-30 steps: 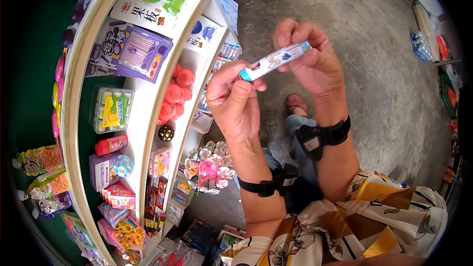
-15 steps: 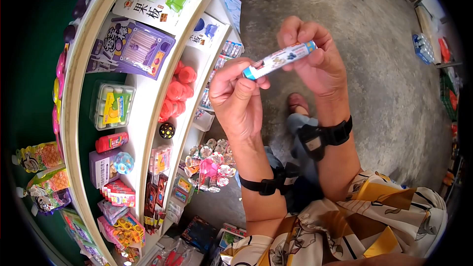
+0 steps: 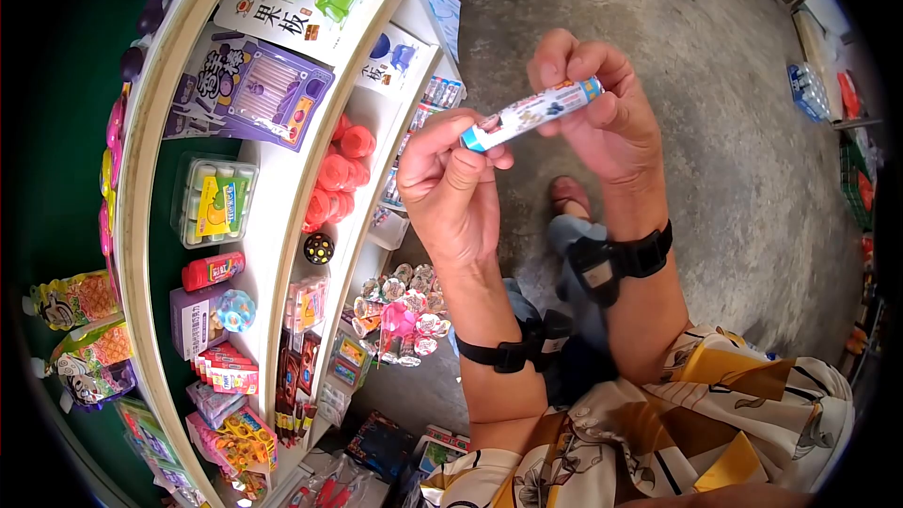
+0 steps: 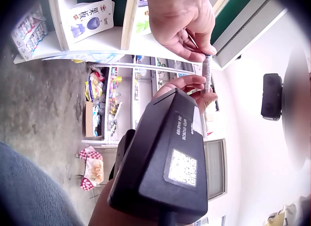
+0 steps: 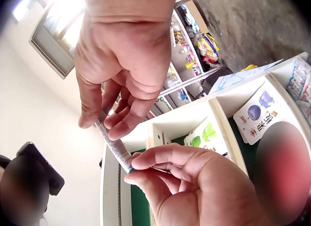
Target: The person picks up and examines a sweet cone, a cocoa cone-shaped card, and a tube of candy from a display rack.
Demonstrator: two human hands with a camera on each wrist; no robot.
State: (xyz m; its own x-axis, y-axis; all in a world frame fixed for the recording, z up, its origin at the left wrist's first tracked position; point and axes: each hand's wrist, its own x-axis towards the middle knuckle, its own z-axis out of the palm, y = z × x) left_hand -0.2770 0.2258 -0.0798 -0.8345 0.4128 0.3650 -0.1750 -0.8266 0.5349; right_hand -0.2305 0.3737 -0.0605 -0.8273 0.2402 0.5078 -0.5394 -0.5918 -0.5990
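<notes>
Bare grey concrete floor [image 3: 743, 188] spreads across the right side, beneath the person's arms. Along the left stands a white curved shelf unit [image 3: 273, 254], its boards packed with sweets and small goods. Nearest, at the right, is the person's patterned shirt [image 3: 649, 433], white with yellow and brown patches.

At the far end of the shelves lies a white flat pack [image 3: 296, 5] printed with a green apple; just nearer than it is a purple pack [image 3: 249, 89] with a window showing pale sticks. The left hand [image 3: 453, 193] and right hand [image 3: 607, 118] are raised to the right of the shelves. The left thumb and fingers pinch the left end of a slim printed tube [image 3: 531, 115]; the right thumb and fingers grasp its right end. A clear plastic box [image 3: 219, 202] with a yellow and green label sits nearer than the purple pack, and a red bottle [image 3: 213, 272] lies just nearer again.

The tube, white with blue at its left end, is held in the air between the two hands, over the floor, tilted so its right end points farther away. Smallest is a black yellow-spotted ball [image 3: 318, 248] on the shelves, left of the left wrist.
</notes>
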